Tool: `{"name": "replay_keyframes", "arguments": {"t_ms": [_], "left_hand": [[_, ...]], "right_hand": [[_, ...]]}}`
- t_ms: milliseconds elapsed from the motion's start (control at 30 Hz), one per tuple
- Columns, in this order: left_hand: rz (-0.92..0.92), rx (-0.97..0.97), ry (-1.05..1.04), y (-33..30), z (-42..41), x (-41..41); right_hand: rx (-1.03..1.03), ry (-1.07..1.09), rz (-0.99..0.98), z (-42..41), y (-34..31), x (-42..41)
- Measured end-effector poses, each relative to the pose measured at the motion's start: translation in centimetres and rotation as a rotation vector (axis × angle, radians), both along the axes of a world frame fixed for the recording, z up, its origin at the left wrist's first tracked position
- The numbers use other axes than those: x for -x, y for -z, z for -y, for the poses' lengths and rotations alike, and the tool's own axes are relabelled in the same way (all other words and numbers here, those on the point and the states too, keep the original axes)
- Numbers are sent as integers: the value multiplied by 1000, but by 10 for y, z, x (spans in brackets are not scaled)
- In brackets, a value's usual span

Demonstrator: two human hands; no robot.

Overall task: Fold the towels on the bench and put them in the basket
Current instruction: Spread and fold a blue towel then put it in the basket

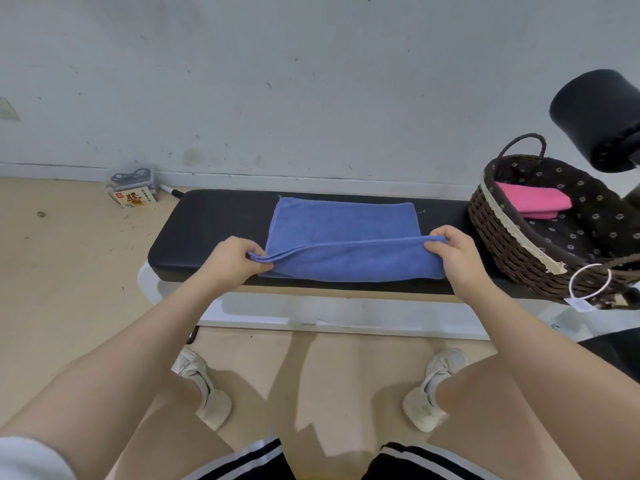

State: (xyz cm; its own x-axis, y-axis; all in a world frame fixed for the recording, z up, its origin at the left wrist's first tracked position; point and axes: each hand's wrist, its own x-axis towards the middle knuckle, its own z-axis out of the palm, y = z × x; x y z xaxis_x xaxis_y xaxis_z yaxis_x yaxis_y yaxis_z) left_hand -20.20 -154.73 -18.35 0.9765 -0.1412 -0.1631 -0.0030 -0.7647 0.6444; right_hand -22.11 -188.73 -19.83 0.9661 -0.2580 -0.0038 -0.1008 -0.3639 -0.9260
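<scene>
A blue towel (346,230) lies spread on the black padded bench (211,223). Its near edge is lifted and folded back over itself. My left hand (235,259) pinches the towel's near left corner. My right hand (450,251) pinches the near right corner. At the bench's right end stands a dark wicker basket (498,244) with a flowered lining. A folded pink towel (533,202) lies inside it.
A black cylindrical pad (595,116) sticks out above the basket at the right. A small box (133,192) and a pen sit on the floor by the wall, left of the bench. My feet stand on the wooden floor before the bench.
</scene>
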Motion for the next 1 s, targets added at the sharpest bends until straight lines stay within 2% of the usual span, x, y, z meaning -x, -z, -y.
{"name": "replay_keyframes", "arguments": {"t_ms": [133, 233, 433, 567, 800, 1000], "left_hand": [[34, 309, -56, -8, 6, -34], [-67, 569, -141, -4, 14, -63], [-187, 639, -291, 19, 33, -126], [-172, 512, -315, 39, 38, -160], [36, -53, -345, 57, 54, -187], [167, -401, -276, 62, 58, -189]], "right_hand": [[-95, 146, 19, 5, -3, -36], [-75, 179, -14, 7, -2, -67], [-30, 239, -100, 8, 20, -118], [129, 226, -230, 12, 31, -143], [376, 234, -297, 10, 39, -159], [597, 251, -363, 2, 40, -162]]}}
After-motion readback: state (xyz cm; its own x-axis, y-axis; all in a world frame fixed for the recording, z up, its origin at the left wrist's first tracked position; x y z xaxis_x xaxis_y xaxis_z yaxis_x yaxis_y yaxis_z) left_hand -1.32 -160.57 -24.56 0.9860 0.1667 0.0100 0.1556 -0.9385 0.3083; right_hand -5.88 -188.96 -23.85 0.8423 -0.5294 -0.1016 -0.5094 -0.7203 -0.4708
